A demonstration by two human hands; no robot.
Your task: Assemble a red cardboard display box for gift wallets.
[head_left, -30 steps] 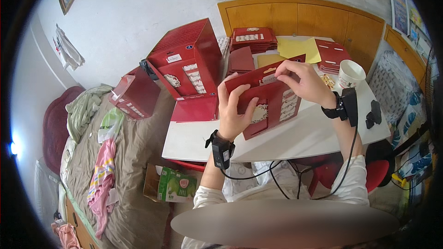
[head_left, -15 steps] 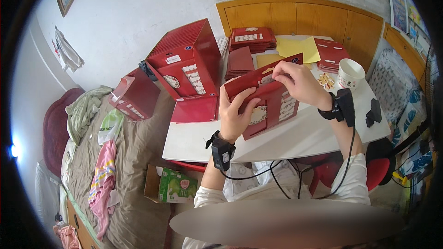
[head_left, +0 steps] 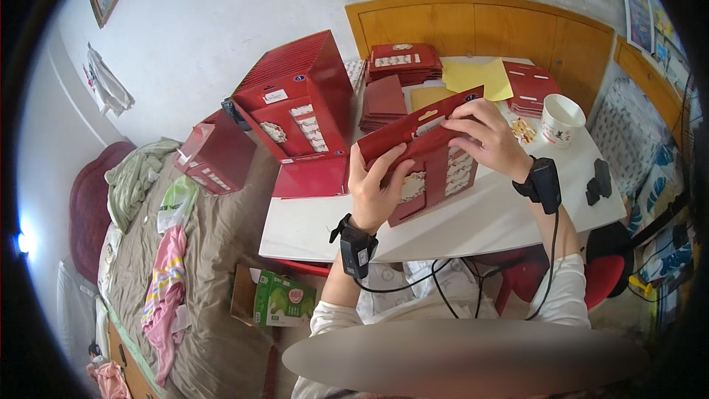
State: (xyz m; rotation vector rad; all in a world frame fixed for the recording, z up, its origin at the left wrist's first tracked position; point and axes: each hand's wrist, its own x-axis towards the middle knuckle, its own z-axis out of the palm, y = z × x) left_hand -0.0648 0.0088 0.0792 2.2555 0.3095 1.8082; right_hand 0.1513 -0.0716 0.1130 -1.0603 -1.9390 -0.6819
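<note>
A flat red card package (head_left: 437,185) stands tilted above the front of the table, with white patterned shapes on its face and a hang hole in its top flap. My left hand (head_left: 375,188) is closed round its left edge, fingers over the front. At the right part of the flap, my right hand (head_left: 484,137) has its fingers bent against the card, the thumb lower down. Those fingertips touch the right end of a small white label (head_left: 428,126) under the hang hole. The back of the package is hidden.
A large red carton (head_left: 329,74) packed with similar packages stands left on the white table (head_left: 310,229). Behind lie red stacks (head_left: 384,103) and a yellow sheet (head_left: 480,77). A paper cup (head_left: 560,122) stands right, near small scraps (head_left: 522,131). Another red box (head_left: 221,151) rests on the bed.
My right hand has gone from a tight pinch over the label to fingers more stretched along the flap, uncovering more of the label and hang hole. My left hand keeps its hold.
</note>
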